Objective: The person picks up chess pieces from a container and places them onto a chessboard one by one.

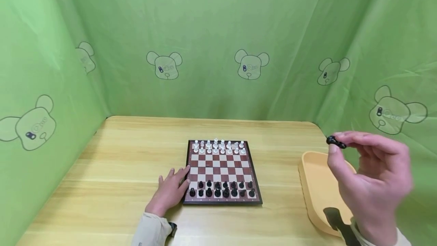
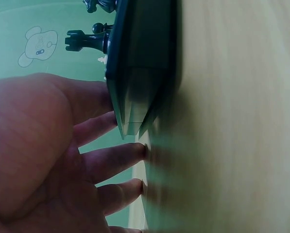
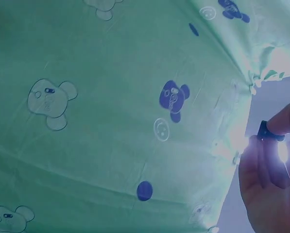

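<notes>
A chessboard (image 1: 220, 165) with a dark rim lies on the table, white chess pieces (image 1: 216, 145) lined up along its far side and black chess pieces (image 1: 217, 192) along its near side. My left hand (image 1: 170, 188) rests at the board's left edge with fingers spread. In the left wrist view its thumb (image 2: 89, 94) touches the board's side, while other fingertips meet the table. Raised at the right, my right hand (image 1: 375, 177) pinches a black pawn (image 1: 336, 142) between thumb and fingertips. The right wrist view shows the pawn (image 3: 268, 132) partly hidden by the fingers.
A pale orange tray (image 1: 308, 196) stands on the table's right side, partly covered by my right hand and wrist strap. Green cloth walls (image 1: 208, 22) with bear prints enclose the wooden table (image 1: 136, 151) at the back and both sides.
</notes>
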Available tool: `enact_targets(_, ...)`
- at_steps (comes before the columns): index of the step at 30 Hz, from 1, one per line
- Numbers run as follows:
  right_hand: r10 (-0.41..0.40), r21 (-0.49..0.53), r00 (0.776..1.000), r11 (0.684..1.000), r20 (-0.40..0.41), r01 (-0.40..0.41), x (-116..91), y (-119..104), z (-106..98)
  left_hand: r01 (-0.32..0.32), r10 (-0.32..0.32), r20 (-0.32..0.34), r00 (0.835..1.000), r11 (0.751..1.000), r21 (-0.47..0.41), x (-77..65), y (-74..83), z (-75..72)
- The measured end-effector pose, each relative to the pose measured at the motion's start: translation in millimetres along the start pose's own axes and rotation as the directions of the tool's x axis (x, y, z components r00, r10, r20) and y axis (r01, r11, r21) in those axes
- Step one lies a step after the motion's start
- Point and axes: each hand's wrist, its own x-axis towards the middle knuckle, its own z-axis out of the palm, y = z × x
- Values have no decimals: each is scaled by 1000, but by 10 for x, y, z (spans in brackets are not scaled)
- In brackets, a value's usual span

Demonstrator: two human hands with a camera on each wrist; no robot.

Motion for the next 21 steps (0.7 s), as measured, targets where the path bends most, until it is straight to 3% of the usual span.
enact_targets(3, -21, 26, 1000, 999, -21, 22, -36, 12, 47, 1, -1, -3, 1000, 1000, -1, -3, -2, 5)
enact_targets(14, -98, 51, 995, 994, 33, 96, -136, 113, 416, -7, 7, -6, 1000, 1000, -8, -15, -8, 18)
enact_targets(21, -57, -79, 986, 994, 154, 70, -206, 206, 491, -4, 4, -4, 1000, 1000, -13, -13, 5, 5)
